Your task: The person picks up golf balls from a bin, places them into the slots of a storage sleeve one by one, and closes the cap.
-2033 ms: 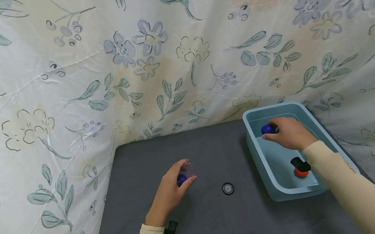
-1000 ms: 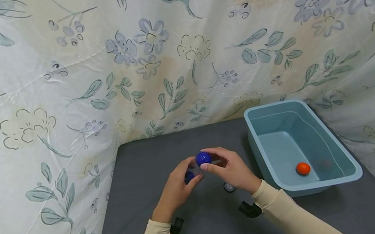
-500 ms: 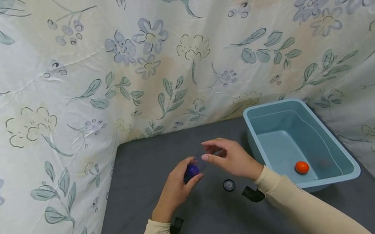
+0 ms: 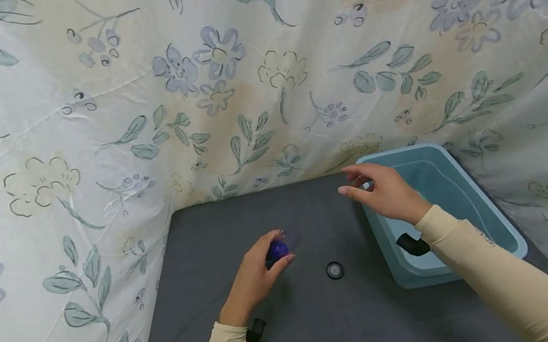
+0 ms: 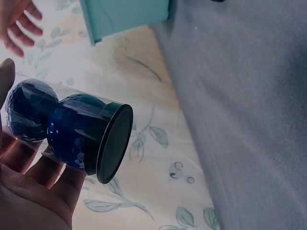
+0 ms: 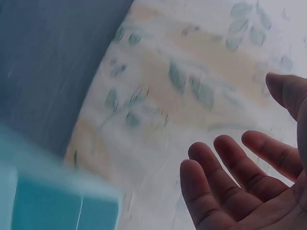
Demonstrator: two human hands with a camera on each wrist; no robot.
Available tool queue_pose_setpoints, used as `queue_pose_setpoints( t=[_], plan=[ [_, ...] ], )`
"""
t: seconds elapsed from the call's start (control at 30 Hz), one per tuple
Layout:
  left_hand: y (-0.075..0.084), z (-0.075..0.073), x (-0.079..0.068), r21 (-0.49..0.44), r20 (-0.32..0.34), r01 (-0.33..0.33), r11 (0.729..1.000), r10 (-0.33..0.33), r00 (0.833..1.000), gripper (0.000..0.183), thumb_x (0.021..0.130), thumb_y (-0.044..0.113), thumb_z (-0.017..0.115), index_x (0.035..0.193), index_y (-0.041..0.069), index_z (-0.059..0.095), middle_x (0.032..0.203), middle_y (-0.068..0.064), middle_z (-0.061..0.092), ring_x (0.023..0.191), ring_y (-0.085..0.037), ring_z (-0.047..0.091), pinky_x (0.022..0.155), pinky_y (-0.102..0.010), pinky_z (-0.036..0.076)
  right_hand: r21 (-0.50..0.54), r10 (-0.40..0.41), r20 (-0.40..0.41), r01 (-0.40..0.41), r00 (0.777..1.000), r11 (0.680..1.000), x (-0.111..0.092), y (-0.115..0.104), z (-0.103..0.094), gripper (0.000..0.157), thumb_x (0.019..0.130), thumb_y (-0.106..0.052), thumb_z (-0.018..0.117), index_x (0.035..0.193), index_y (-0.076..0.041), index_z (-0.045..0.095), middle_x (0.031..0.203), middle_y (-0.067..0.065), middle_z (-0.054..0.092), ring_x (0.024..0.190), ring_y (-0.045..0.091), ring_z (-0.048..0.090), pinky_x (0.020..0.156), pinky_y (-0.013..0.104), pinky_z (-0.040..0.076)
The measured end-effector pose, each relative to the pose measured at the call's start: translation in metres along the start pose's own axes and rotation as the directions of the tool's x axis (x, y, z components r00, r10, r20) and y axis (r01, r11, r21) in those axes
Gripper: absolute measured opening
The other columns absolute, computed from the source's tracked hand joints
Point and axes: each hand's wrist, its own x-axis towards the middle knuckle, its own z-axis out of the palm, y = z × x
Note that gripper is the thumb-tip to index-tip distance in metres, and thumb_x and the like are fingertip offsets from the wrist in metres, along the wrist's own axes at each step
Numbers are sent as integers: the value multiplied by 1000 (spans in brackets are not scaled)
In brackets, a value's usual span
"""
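My left hand (image 4: 254, 276) grips a clear plastic tube (image 5: 72, 93) with a black base, held above the dark table. Inside it, two blue balls (image 5: 72, 127) sit against each other, as the left wrist view shows. In the head view only one blue ball shows plainly between thumb and fingers. My right hand (image 4: 384, 190) is over the near-left rim of the blue bin (image 4: 380, 238), fingers apart and holding nothing. The orange ball seen earlier in the bin is hidden now by my right arm.
A black round lid (image 4: 335, 270) lies on the dark grey tabletop (image 4: 327, 327) between my left hand and the bin. Floral cloth (image 4: 240, 82) hangs behind the table and along both sides.
My right hand brought a blue ball from the bin to the tube and let it go inside. It has since moved back right, over the bin. My left hand stayed nearly still.
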Motion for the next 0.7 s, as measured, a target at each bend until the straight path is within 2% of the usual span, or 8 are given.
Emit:
queue_pose_setpoints(
  t=[0.13,0.23,0.43,0.53,0.63,0.7],
  plan=[
    [0,-1,0,6,-14,-13,1000,13,1000,53,93,43,61,139,22,45,133,3,58,121,-14,59,95,-36,53,-71,96,22,-94,995,993,-1,27,-18,70,88,-63,57,140,-18,50,128,9,61,109,27,61,84,49,53],
    [0,-1,-1,9,-12,-12,1000,13,1000,53,93,43,61,139,22,45,133,3,58,121,-15,59,95,-36,54,-131,150,49,-143,987,981,-4,51,-29,75,88,-64,55,141,-12,49,127,15,60,110,32,60,82,51,52],
    [-2,1,-3,-5,-12,5,1000,-5,1000,53,93,45,60,140,25,44,133,5,57,121,-13,58,95,-34,54,-312,268,140,-215,953,925,-9,103,-37,71,90,-53,61,132,4,53,120,27,62,102,38,62,80,53,52],
    [-3,0,-3,-5,-17,6,1000,-6,1000,52,93,45,60,139,25,44,133,6,57,121,-12,58,95,-34,54,-376,355,212,-259,911,889,-11,126,-34,70,88,-49,66,125,9,56,120,32,60,100,42,62,78,54,52],
    [-3,1,-3,0,-11,-5,1000,5,1000,53,94,44,60,140,23,44,133,4,57,121,-13,58,96,-35,53,-422,453,272,-318,849,849,-14,151,-27,71,83,-48,71,120,12,57,119,34,59,98,43,62,74,51,53],
    [-4,2,-3,4,-4,-8,1000,8,1000,54,94,45,59,140,23,44,133,3,57,122,-14,58,97,-35,53,-447,510,301,-352,806,822,-17,167,-22,67,80,-45,75,113,12,60,109,31,63,90,38,63,70,46,54]
  ],
)
